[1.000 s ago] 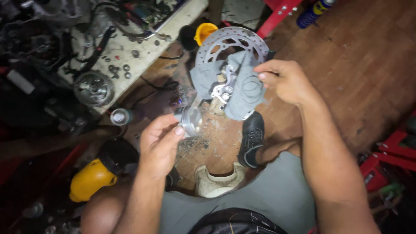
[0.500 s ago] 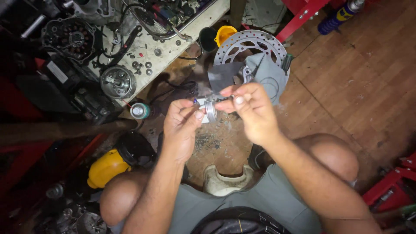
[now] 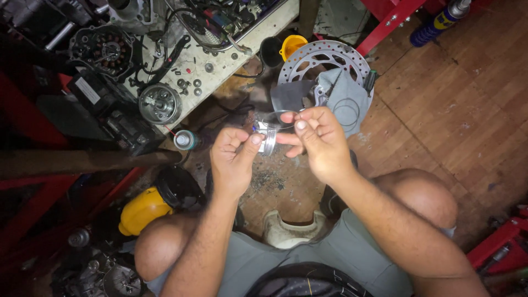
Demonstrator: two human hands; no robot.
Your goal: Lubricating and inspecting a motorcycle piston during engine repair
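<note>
In the head view, a small metal piston [image 3: 268,137] is pinched in the fingers of the left hand [image 3: 234,159] above the wooden floor [image 3: 467,104], its round side apparently turned toward the camera and its short axis lying roughly level, tipped slightly up to the right. A thin wire ring [image 3: 279,120] is held narrowly between thumb and forefinger of the right hand [image 3: 319,143], seemingly stretched over the piston's top edge so both hands can steady it. Behind them, a drilled brake disc [image 3: 324,60] is seen lying flat under a grey cloth [image 3: 344,99], beside a cluttered tabletop [image 3: 220,69].
</note>
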